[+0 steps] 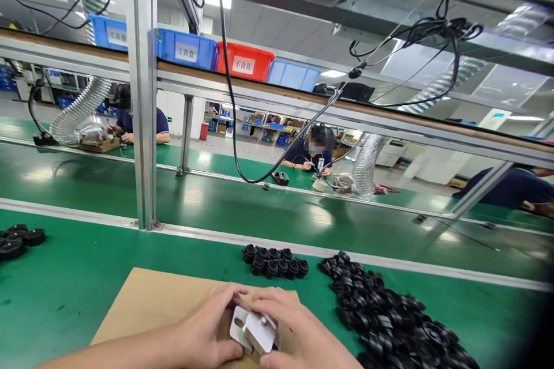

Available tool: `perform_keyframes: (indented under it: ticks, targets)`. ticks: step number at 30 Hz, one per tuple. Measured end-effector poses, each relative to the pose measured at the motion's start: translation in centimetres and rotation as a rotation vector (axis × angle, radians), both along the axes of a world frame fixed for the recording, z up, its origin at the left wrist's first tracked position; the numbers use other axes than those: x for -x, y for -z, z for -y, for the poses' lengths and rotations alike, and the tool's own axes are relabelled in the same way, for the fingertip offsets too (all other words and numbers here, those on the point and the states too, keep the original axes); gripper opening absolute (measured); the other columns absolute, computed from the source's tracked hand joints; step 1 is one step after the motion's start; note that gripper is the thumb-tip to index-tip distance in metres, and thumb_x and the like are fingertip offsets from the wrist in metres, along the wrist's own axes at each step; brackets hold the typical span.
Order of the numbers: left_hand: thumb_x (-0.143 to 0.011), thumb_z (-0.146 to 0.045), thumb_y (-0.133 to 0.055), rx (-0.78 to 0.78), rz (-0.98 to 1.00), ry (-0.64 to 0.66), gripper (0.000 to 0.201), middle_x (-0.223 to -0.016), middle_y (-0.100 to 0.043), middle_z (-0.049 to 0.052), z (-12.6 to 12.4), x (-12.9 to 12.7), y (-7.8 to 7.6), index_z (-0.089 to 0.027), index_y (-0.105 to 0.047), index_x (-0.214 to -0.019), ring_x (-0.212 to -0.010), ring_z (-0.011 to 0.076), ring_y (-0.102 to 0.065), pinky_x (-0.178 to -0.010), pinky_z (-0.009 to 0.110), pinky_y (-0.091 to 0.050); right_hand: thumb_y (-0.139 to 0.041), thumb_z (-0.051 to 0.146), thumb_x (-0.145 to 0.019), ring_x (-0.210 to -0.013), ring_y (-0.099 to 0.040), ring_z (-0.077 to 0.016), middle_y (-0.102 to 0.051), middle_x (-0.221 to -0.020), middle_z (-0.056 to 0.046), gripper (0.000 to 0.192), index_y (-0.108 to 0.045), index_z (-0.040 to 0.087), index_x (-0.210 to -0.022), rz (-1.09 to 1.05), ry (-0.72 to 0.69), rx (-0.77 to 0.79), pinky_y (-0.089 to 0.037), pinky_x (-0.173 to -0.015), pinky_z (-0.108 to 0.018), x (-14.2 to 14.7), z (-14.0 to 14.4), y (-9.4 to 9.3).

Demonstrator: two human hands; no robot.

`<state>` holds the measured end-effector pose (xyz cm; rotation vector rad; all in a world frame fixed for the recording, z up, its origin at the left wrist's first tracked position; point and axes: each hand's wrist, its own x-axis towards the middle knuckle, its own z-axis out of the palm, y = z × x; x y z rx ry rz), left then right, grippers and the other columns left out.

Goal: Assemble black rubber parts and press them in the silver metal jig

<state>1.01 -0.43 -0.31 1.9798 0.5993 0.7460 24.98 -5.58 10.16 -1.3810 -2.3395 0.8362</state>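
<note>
My left hand (pixel 208 331) and my right hand (pixel 298 331) meet over a sheet of brown cardboard (pixel 142 305) at the bottom of the view. Both grip a small white plastic part (pixel 255 330) between the fingers and thumbs. The part shows a flat face with a notch; its underside is hidden by my fingers. Just beyond my hands stands a neat cluster of small black round parts (pixel 274 261). To the right of my right hand lies a large loose pile of black round parts (pixel 385 314).
The green bench (pixel 64 282) borders a green conveyor belt (pixel 259 207). An aluminium post (pixel 143 92) rises at left. A few black parts (pixel 19 239) lie far left. Blue and red bins (pixel 244 60) sit on the overhead shelf. Seated people (pixel 309 153) work opposite.
</note>
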Motion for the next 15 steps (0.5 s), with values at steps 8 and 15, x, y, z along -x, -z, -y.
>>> perform_keyframes:
  ticks: [8,15]
  targets:
    - [-0.063,-0.016,-0.082,0.044,0.039,-0.016,0.099,-0.139,-0.06,0.007,-0.3,-0.1,1.6,-0.036,-0.036,-0.148,-0.13,0.0367,-0.056,-0.116,0.053,-0.044,-0.085,0.034,-0.079,-0.106,-0.067,-0.0291,-0.069,-0.119,-0.002,0.073,-0.057,0.046,-0.145,0.217,0.046,-0.168,-0.052,-0.09,-0.036,0.8,0.7,0.3]
    - [-0.063,-0.028,-0.089,0.029,0.068,-0.037,0.098,-0.134,-0.06,0.008,-1.0,-0.6,3.7,-0.036,-0.039,-0.147,-0.125,0.0361,-0.058,-0.112,0.053,-0.046,-0.089,0.033,-0.069,-0.094,-0.069,-0.0295,-0.068,-0.116,-0.006,0.065,-0.065,0.034,-0.129,0.393,0.05,-0.338,-0.052,-0.071,-0.032,0.4,-0.5,3.3]
